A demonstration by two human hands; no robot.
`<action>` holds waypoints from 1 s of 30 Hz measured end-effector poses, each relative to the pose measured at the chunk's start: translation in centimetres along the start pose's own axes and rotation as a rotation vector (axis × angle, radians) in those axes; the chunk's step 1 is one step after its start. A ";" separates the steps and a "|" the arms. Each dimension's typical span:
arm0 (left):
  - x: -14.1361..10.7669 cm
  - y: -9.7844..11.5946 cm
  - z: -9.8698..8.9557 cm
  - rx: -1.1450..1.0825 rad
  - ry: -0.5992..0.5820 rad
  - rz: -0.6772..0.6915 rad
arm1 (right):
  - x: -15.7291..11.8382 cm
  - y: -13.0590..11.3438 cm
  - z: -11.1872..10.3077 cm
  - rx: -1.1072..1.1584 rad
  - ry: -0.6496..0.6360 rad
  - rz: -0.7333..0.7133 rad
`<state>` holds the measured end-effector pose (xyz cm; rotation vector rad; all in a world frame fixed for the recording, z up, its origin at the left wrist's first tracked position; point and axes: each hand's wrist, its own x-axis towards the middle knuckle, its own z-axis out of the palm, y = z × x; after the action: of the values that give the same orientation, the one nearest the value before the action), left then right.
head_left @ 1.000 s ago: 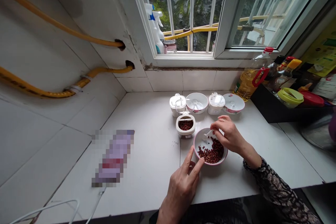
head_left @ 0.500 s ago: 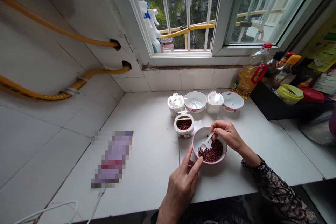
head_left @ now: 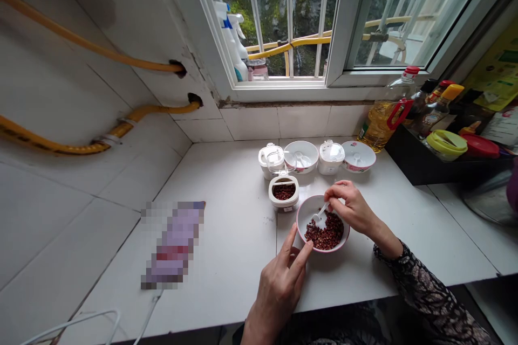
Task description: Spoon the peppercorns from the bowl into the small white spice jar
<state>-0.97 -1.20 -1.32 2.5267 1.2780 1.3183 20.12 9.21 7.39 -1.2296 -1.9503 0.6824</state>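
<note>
A white bowl with a pink rim (head_left: 304, 214) holds dark red peppercorns (head_left: 327, 234). My right hand (head_left: 351, 207) is closed on a small white spoon (head_left: 321, 213), its head down among the peppercorns. With index finger and thumb spread, my left hand (head_left: 282, 280) touches the bowl's left and front rim. Just behind the bowl, to its left, stands a white jar (head_left: 284, 205) with its clear lid raised and peppercorns inside.
Behind are two lidded white jars (head_left: 331, 157) and two white bowls (head_left: 359, 156). An oil bottle (head_left: 378, 124) and a black rack (head_left: 416, 164) with bottles stand at right. A blurred purple object (head_left: 174, 245) and white cable (head_left: 148, 315) lie at left.
My right hand has shifted the spoon head slightly up and to the right inside the bowl. The peppercorns around it have moved a little. My left hand has stayed in place.
</note>
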 end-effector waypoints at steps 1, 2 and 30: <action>0.0 0.0 0.0 0.000 -0.001 0.001 | -0.1 -0.1 0.2 -0.061 -0.029 -0.061; 0.0 0.0 0.0 0.000 -0.003 0.001 | -0.1 -0.2 0.3 -0.090 -0.067 -0.102; 0.1 0.0 0.1 -0.003 0.006 0.003 | 0.5 -0.5 -0.1 0.610 0.020 0.370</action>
<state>-0.91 -1.08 -1.30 2.5261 1.2730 1.3290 19.85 9.44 7.96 -1.1905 -1.3413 1.3279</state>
